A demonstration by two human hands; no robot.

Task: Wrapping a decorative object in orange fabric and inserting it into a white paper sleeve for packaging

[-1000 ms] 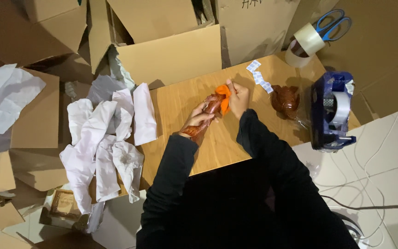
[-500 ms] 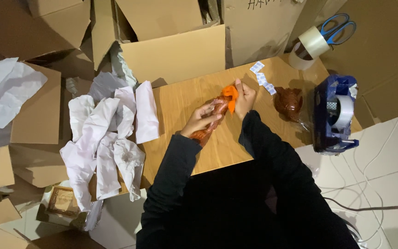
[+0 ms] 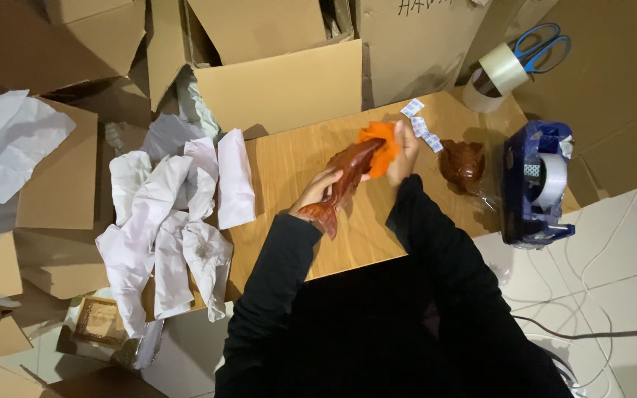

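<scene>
1. Wooden fish (image 3: pixel 344 180), glossy reddish-brown, is held over the counter (image 3: pixel 282 166), tail toward the person.
2. Left hand (image 3: pixel 317 190) wraps the body near the tail, fingers closed round it.
3. Right hand (image 3: pixel 405 151) presses an orange cloth (image 3: pixel 379 144) against the head end, pinching the cloth.
4. It looks stiff, fairly light and slick from the polish; the thin tail and fins seem fragile.
5. Best hold: the thick middle, not the tail.
6. Another carving (image 3: pixel 462 166) sits near a tape dispenser (image 3: pixel 536 184).
</scene>
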